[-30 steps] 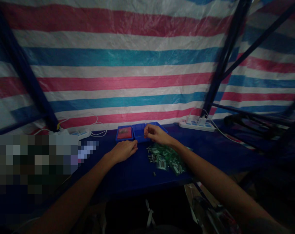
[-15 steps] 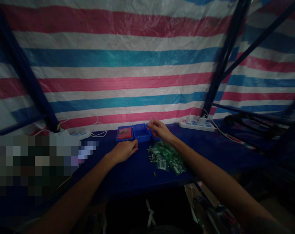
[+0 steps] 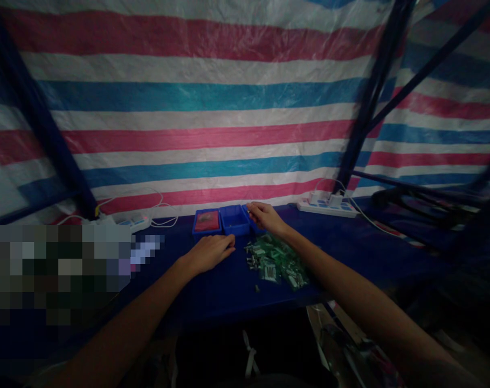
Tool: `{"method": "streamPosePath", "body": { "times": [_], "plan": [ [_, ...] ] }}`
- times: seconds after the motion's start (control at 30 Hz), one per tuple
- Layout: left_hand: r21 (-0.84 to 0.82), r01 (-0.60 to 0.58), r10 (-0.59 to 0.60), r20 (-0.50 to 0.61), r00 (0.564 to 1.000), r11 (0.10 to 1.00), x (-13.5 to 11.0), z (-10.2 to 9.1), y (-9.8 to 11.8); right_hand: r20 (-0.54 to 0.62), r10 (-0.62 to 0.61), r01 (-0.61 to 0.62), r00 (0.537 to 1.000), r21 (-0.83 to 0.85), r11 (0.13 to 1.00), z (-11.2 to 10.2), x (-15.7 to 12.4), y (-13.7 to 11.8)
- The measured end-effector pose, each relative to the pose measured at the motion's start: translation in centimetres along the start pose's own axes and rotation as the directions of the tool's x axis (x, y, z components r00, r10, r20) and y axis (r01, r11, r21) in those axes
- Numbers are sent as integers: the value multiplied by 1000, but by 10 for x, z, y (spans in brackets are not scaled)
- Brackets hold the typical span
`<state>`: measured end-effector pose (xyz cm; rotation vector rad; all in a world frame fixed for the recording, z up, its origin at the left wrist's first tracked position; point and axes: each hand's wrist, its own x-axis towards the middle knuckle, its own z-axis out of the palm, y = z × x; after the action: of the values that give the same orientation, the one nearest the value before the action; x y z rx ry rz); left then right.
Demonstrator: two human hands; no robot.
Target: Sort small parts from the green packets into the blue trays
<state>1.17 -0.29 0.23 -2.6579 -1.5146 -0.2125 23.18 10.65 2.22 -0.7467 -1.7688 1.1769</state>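
My right hand (image 3: 266, 217) is pinched together over the right-hand blue bin (image 3: 257, 228). Whatever sits between its fingertips is too small to name. On the near side of the bins, my left hand (image 3: 211, 252) is low over the table with its fingers curled together; anything inside them is hidden. The middle blue bin (image 3: 235, 230) shows a bare floor with perhaps a tiny item. The left blue bin (image 3: 195, 234) holds a red flat packet (image 3: 207, 221). Below my right hand lies a heap of small clear and green bags (image 3: 281, 260) with metal hardware, loose screws (image 3: 252, 263) at its left.
A single small metal piece (image 3: 257, 289) lies near the front edge of the blue table (image 3: 212, 302). White power strips with cables stand at the back right (image 3: 329, 207) and back left (image 3: 135, 222). Blue metal posts and a striped tarp (image 3: 212, 140) rise behind.
My left hand has shifted slightly right. My right hand has dropped a little, its fingers drawn closer together over the right-hand bin.
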Motion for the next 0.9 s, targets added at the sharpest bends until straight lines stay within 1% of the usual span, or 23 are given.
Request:
{"method": "streamPosePath", "body": {
  "times": [0.2, 0.27, 0.33, 0.43, 0.53, 0.67, 0.77, 0.9],
  "plan": [
    [136, 12, -11, -6, 1000, 991, 1, -1, 4, 0, -41, 41, 999, -62, 997, 0, 2, 4],
    [163, -5, 10, -29, 1000, 987, 1, -1, 8, 8, -60, 60, 998, -79, 995, 0, 3, 6],
    [167, -46, 58, -66, 996, 985, 1, -1, 12, 11, -69, 70, 998, -87, 994, 0, 3, 6],
    [104, -130, 142, -114, 983, 986, 1, -5, 20, 9, -66, 67, 998, -82, 994, -1, 3, 7],
    [-18, -200, 195, -151, 969, 980, -1, -10, 27, 9, -65, 65, 998, -69, 995, -1, 3, 6],
    [-147, -265, 243, -151, 958, 953, -2, -12, 34, 9, -71, 71, 997, -79, 994, -1, 4, 6],
    [-184, -288, 262, -153, 953, 940, -2, -10, 34, 8, -71, 71, 997, -92, 993, -1, 3, 6],
    [-200, -296, 265, -170, 949, 934, 2, -4, 26, 6, -59, 59, 998, -89, 994, -1, 3, 7]
  ]
}}
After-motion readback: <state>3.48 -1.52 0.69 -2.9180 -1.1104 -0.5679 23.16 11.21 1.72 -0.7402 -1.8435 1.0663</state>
